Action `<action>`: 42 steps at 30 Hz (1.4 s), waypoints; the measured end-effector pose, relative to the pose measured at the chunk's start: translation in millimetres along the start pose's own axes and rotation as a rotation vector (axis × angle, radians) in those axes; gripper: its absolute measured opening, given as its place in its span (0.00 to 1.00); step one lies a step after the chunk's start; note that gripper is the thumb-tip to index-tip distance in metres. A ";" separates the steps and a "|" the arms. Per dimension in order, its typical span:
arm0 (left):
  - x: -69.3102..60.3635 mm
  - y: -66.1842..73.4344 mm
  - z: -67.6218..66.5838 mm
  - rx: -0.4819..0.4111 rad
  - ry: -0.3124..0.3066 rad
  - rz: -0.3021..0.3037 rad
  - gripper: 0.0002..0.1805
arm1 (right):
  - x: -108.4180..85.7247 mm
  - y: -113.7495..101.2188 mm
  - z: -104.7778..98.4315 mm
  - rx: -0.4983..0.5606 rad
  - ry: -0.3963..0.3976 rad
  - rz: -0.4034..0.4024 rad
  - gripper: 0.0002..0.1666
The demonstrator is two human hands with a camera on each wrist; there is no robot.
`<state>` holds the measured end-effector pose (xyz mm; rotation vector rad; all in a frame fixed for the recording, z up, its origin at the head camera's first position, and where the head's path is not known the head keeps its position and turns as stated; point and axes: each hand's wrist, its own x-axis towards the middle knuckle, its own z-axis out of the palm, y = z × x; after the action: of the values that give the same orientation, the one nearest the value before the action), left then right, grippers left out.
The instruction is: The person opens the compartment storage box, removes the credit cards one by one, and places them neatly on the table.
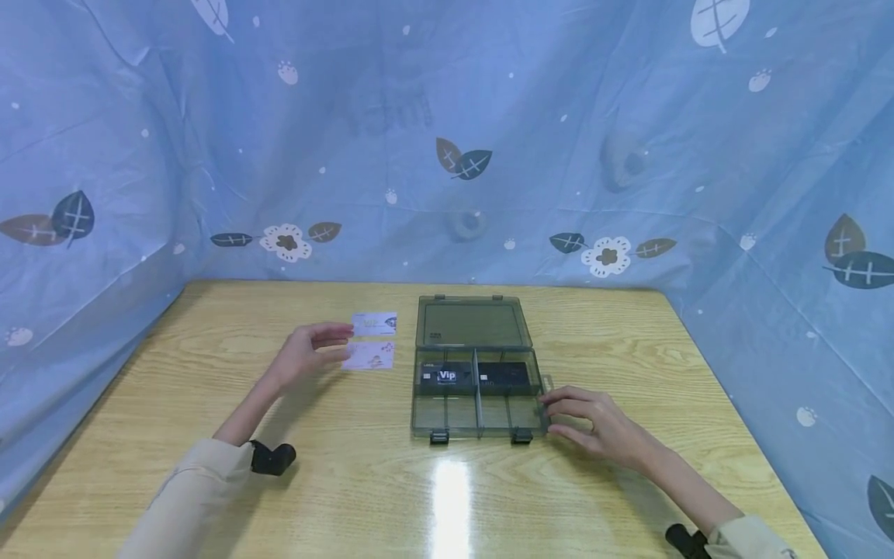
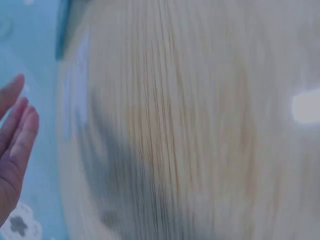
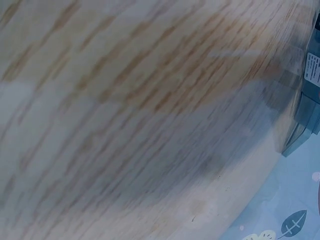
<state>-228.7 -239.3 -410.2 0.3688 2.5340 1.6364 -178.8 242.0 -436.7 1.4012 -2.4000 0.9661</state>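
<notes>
My left hand (image 1: 307, 359) reaches over two pale cards lying on the table, its fingers extended and holding nothing. The upper one is a white card (image 1: 380, 323) with gold "VIP" lettering; nearer me lies a pinkish card (image 1: 370, 356) with a floral print. To their right, a dark translucent plastic box (image 1: 479, 432) stands with its lid (image 1: 475, 324) folded back. Inside, a black card (image 1: 447, 376) marked "Vip" occupies the back left, and another black card (image 1: 504, 374) the back right. My right hand (image 1: 594, 423) rests its fingertips against the box's right side.
Two black latches (image 1: 521, 436) stick out from the box's front edge. A wooden table (image 1: 349, 497) carries everything. Blue patterned cloth (image 1: 447, 116) rises behind the table and along both sides.
</notes>
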 end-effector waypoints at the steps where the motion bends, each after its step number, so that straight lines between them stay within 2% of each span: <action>1: -1.8 3.4 3.0 -0.031 -0.009 -0.002 0.25 | 0.2 -0.2 -0.1 0.000 0.000 -0.001 0.11; 10: -16.0 27.4 34.2 -0.186 -0.109 -0.030 0.27 | 0.8 -1.8 -0.7 -0.025 -0.002 0.011 0.13; 24: -29.3 44.4 76.1 -0.259 -0.221 -0.040 0.25 | 1.0 -2.1 -0.7 -0.017 0.003 0.016 0.12; 28: -31.2 47.3 87.4 -0.239 -0.203 -0.038 0.24 | 0.8 -2.1 -0.3 -0.020 0.004 0.015 0.13; 33: -31.3 43.3 98.4 -0.199 -0.128 -0.031 0.23 | -0.3 -0.7 0.5 -0.022 0.000 0.031 0.13; 38: -25.0 38.8 106.8 -0.228 -0.048 -0.052 0.21 | -0.5 0.7 0.6 -0.014 -0.001 0.026 0.13; 42: -19.6 41.1 110.6 -0.199 -0.022 -0.066 0.19 | -0.3 2.0 1.1 -0.015 0.006 0.003 0.12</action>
<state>-179.9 -130.6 -419.8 0.2794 2.3140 1.8278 -180.1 242.1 -438.5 1.3882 -2.4006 0.9493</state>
